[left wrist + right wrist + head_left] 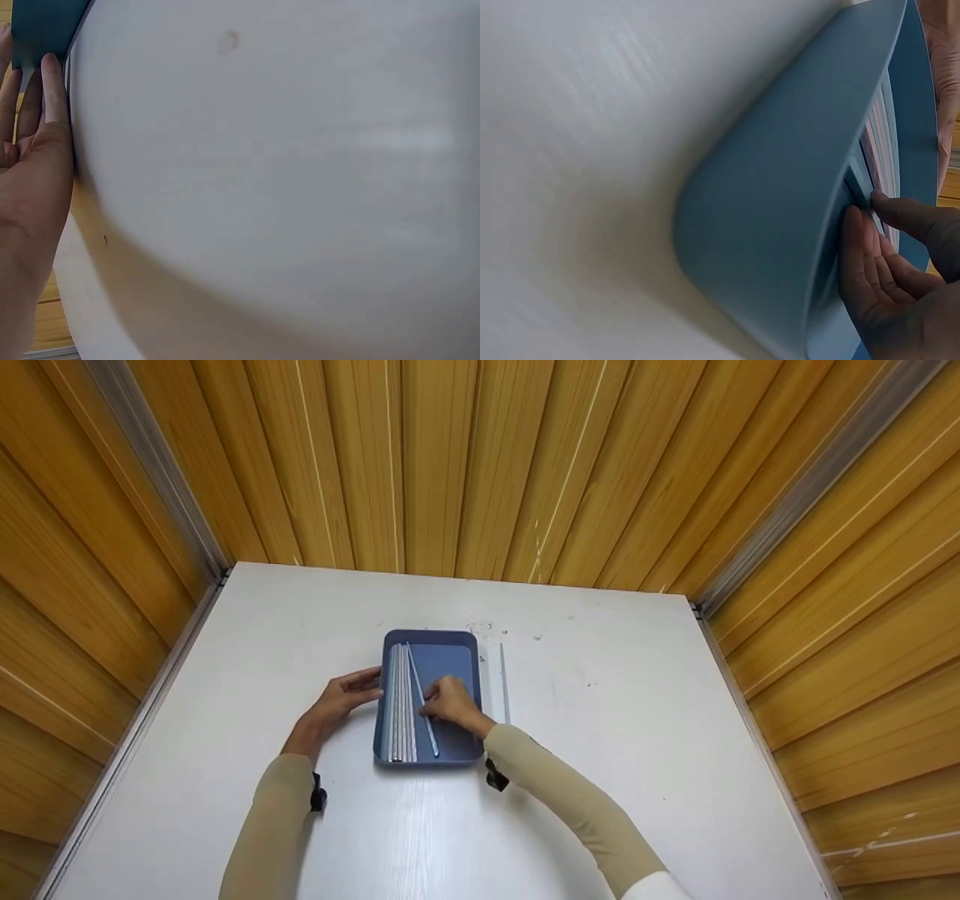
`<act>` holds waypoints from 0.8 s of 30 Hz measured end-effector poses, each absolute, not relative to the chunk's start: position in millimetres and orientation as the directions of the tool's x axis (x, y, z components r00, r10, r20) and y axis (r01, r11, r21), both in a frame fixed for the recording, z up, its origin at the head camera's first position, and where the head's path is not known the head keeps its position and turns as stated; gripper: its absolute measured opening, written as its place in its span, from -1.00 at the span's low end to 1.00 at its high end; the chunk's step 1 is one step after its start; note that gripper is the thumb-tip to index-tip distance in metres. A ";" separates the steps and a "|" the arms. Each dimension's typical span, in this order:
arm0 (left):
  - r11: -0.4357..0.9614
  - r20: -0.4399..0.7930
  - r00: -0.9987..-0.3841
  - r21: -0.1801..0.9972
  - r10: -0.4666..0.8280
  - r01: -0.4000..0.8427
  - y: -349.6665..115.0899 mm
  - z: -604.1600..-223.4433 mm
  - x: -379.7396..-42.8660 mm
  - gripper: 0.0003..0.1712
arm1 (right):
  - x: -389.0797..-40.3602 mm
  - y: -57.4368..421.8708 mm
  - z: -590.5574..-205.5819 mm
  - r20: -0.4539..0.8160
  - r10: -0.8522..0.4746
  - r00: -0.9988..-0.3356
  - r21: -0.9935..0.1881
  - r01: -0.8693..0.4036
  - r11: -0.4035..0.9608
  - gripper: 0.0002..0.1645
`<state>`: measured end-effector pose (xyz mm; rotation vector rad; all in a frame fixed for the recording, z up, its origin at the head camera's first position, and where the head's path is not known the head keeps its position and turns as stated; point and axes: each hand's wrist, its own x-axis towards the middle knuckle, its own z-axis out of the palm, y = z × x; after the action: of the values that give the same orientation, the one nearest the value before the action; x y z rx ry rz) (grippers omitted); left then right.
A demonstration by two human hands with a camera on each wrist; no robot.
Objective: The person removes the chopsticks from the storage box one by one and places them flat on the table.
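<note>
While the straight-fingered left hand is touching a smooth, blue rectangular tray, the right hand is pinching a slender, pale-blue stick inside, parallel pale sticks lying between both hands.

Bright light, pale glare on the white table, soft-edged shadows, wrist views slightly blurred

Blue tray, silvery-white sticks
</note>
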<state>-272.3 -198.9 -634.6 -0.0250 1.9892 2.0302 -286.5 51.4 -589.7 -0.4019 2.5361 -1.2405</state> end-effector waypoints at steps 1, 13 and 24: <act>0.005 -0.217 -0.956 0.975 0.199 -0.221 -199.2 -634.5 -272.3 -0.24 | -286.8 52.2 -590.4 -0.130 -0.359 -0.924 -0.802 -0.114 0.586 -0.73; -0.013 -0.207 -0.957 0.977 0.201 -0.214 -198.3 -636.5 -271.8 -0.24 | -283.4 65.9 -589.6 -0.111 -0.362 -0.926 -0.868 -0.088 0.490 -0.76; -0.018 -0.206 -0.958 0.977 0.198 -0.214 -197.8 -634.4 -270.1 -0.25 | -280.7 86.9 -584.5 0.038 -0.359 -0.933 -0.933 -0.162 0.323 -0.71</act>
<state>-270.1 -197.8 -634.4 -0.0167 1.9769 2.0561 -280.7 86.9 -584.5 -0.4791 2.4066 -1.6646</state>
